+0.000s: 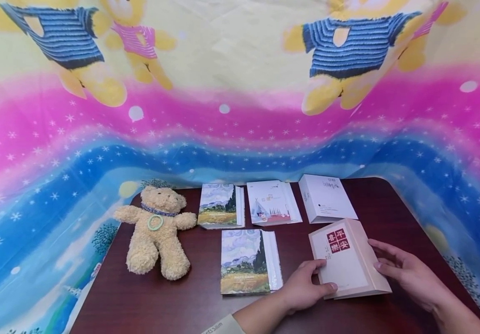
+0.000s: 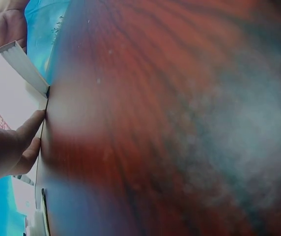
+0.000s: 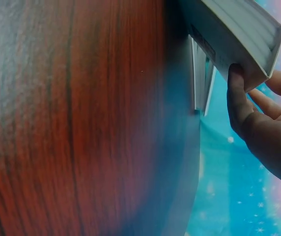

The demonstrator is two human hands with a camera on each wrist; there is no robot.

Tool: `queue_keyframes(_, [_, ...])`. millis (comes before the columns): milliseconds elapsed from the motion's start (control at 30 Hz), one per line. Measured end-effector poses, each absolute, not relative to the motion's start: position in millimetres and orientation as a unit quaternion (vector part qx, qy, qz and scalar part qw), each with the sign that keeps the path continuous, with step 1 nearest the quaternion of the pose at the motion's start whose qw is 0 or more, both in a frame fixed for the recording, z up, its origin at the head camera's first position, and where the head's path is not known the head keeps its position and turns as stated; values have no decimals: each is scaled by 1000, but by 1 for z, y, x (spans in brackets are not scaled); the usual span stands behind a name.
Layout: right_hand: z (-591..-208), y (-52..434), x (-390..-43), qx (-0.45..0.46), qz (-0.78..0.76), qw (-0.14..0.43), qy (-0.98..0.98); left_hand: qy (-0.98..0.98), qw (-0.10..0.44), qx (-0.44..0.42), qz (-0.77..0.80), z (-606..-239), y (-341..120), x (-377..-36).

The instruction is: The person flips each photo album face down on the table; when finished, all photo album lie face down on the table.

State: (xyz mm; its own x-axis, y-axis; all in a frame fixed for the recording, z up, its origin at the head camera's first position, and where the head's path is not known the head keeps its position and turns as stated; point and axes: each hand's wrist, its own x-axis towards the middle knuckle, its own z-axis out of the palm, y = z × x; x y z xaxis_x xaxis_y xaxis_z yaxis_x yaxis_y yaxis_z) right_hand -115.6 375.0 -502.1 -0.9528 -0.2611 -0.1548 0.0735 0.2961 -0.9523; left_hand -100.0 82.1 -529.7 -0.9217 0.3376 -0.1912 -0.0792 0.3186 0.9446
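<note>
Pink box (image 1: pixel 348 260) with red label sits on dark table (image 1: pixel 190 306), near front right. Left hand (image 1: pixel 304 290) grip pinches its near-left corner; right hand (image 1: pixel 409 273) rests fingers, nearly straight, against its right side.

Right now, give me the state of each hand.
Left hand: holding the near left corner of the pink album, fingers curled on it.
Right hand: fingers nearly straight, resting along the album's right edge.
</note>
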Motion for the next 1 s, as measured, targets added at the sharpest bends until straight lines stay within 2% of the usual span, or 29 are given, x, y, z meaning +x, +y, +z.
queue_keyframes(200, [-507,376,-117,-51,-574,145,805,792,178,82,579,-531,80,-101])
queue_keyframes(667, [-511,380,-126,6,-486,214,847,796,182,76,572,-528,76,-101])
queue_keyframes(1000, [-514,379,-132,4,-418,228,879,805,178,87,558,-526,73,-101])
